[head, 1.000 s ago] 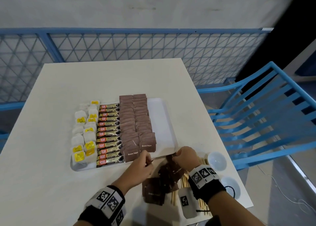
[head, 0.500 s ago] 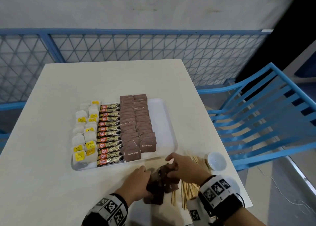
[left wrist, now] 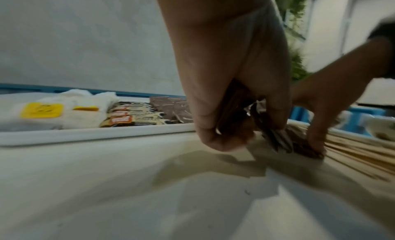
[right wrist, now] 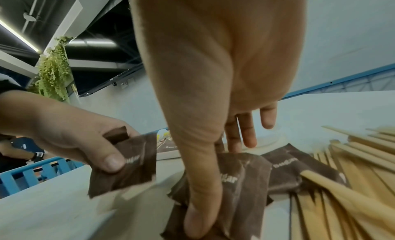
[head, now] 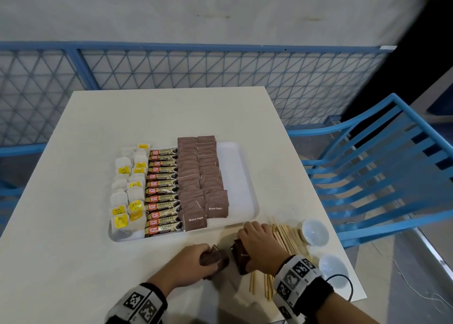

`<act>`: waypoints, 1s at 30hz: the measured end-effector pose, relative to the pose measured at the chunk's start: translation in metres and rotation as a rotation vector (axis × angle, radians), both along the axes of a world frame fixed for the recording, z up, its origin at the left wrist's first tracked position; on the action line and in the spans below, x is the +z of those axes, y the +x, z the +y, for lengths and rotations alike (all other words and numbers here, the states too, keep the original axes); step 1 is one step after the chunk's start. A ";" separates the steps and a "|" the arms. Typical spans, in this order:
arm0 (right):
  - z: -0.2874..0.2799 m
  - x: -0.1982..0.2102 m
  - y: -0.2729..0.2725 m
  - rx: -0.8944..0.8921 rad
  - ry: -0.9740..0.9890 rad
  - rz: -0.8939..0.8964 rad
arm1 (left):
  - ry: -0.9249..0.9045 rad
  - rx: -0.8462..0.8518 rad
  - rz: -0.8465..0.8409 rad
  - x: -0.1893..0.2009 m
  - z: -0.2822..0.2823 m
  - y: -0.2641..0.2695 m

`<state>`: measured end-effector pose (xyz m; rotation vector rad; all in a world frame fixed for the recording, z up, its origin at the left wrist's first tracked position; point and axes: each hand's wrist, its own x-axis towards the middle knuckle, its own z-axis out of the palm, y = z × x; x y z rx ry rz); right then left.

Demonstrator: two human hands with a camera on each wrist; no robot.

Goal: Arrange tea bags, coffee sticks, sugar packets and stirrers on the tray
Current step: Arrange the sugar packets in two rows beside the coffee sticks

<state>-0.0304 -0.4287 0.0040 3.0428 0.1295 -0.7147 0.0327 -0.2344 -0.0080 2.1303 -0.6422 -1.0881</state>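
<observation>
Sugar packets (head: 241, 256) loose on tabletop below tray (head: 247, 176) | left hand (head: 188, 262) grip pinches a few | right hand (head: 259, 245) grip clamps pile | risk: packets slip, scattering stirrers (head: 289, 237) beneath.

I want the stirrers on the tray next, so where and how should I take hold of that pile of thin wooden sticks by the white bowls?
Grip the thin wooden stirrer sticks across their middle, coming from above with the right hand, fingers on one side and thumb on the other. They lie flat and roughly parallel, fanned at the far ends, so a pinch across the middle probably gathers them best. Some brown sugar packets overlap them; lift those first.
</observation>
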 end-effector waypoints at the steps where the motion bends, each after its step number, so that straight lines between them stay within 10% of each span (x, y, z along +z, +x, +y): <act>1: 0.000 0.001 0.001 0.012 0.004 0.000 | -0.049 0.083 0.081 0.003 0.001 0.001; 10: 0.006 0.003 0.008 0.132 0.107 -0.027 | -0.358 0.624 0.566 0.019 0.009 0.012; 30: 0.018 0.061 0.041 -0.360 1.116 0.004 | -0.545 0.482 0.501 0.045 -0.014 0.011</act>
